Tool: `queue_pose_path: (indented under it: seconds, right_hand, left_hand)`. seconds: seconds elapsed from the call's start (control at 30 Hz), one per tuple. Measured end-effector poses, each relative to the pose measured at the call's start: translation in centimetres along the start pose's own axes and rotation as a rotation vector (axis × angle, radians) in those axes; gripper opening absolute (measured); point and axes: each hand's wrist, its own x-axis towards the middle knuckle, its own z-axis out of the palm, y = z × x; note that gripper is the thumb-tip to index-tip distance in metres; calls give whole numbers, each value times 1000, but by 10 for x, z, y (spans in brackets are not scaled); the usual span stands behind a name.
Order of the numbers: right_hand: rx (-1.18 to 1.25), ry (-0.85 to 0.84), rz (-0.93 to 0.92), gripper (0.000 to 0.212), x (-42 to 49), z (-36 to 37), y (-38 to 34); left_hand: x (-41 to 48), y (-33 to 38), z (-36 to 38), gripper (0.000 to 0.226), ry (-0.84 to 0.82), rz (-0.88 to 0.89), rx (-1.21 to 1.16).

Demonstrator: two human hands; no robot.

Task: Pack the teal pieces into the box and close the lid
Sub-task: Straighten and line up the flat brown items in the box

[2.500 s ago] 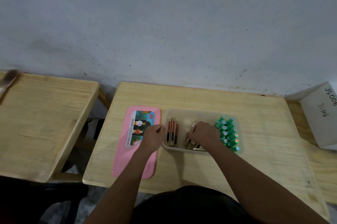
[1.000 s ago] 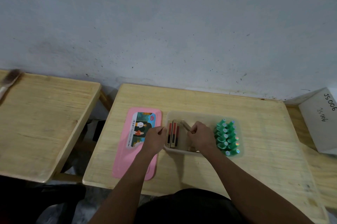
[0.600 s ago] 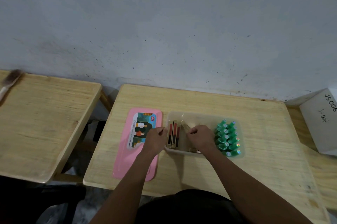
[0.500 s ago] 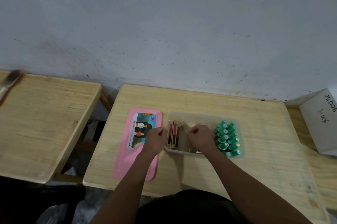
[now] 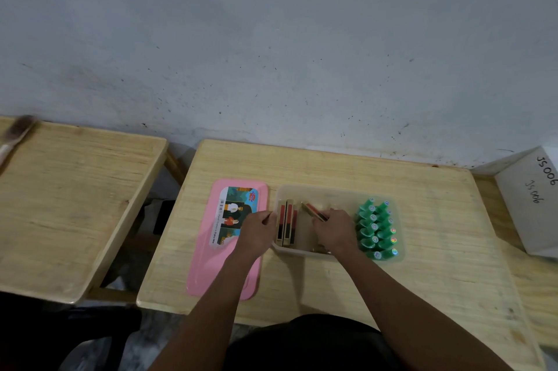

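Two hands at the clear box, the teal pieces already packed at its right end

Right-hand fingers (image 5: 320,216) pinch a slim red-and-gold stick (image 5: 314,211), tilted above the middle of the box (image 5: 332,192); the right hand (image 5: 335,228) hides whatever lies below it. Left-hand fingers (image 5: 267,217) are curled narrow against the box's left wall, the left hand (image 5: 256,231) seemingly steadying it, though I cannot tell if they grip anything. More red-and-gold sticks (image 5: 287,222) lie flat by that wall. Teal pieces (image 5: 376,228) stand in two tight rows inside the right end, none loose on the table (image 5: 437,234). Packing looks done for them; the pink lid (image 5: 208,268) lies beside the box, not yet fitted
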Motion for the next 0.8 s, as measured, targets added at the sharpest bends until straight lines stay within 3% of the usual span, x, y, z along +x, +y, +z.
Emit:
queue_pose_path:
  seconds: [0.33, 0.47, 0.63, 0.8]
  right_hand:
    - [168, 85, -32, 28, -5, 12, -2]
    - [75, -24, -33, 40, -4, 18, -6]
    - [-35, -280, -51, 31, 1, 27, -13]
    - [-82, -332, -45, 32, 5, 29, -16]
  left_hand:
    - [-1, 1, -1, 38, 2, 8, -6]
    - [-1, 1, -1, 38, -1, 17, -5]
    - [-1, 1, 0, 38, -2, 15, -1]
    - [-1, 0, 1, 39, 13, 10, -18]
